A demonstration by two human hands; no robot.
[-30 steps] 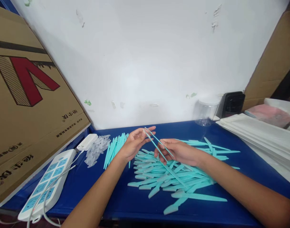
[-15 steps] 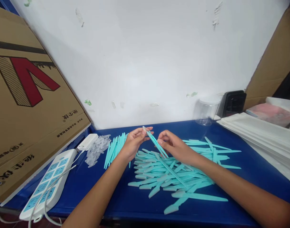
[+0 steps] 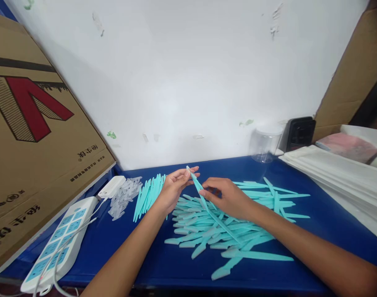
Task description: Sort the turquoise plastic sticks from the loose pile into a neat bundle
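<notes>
My left hand (image 3: pixel 177 185) pinches the upper end of a turquoise eyebrow razor (image 3: pixel 195 183) between thumb and fingers; a second one may lie against it. Curled around the lower part of the same razor, my right hand (image 3: pixel 223 194) has its thumb and fingertips on it. Beneath both hands spreads a loose pile of turquoise eyebrow razors (image 3: pixel 188 225), their pale blade ends mostly pointing left. More razors (image 3: pixel 277 198) lie crosswise beyond my right wrist. Left of my left hand is a neater row of razors (image 3: pixel 148 196), beside a heap of small clear plastic caps (image 3: pixel 125 198).
A white power strip (image 3: pixel 61 243) with cables and a white adapter (image 3: pixel 112 187) lie at the left, by a large cardboard box (image 3: pixel 52 165). A clear jar (image 3: pixel 265 144), a black object (image 3: pixel 300 134) and stacked white sheets (image 3: pixel 330 173) stand right. A white wall (image 3: pixel 182 82) closes the back.
My right hand has shifted slightly and its thumb now sits against the razor's shaft. The left hand keeps its pinch. The whole view has moved a little.
</notes>
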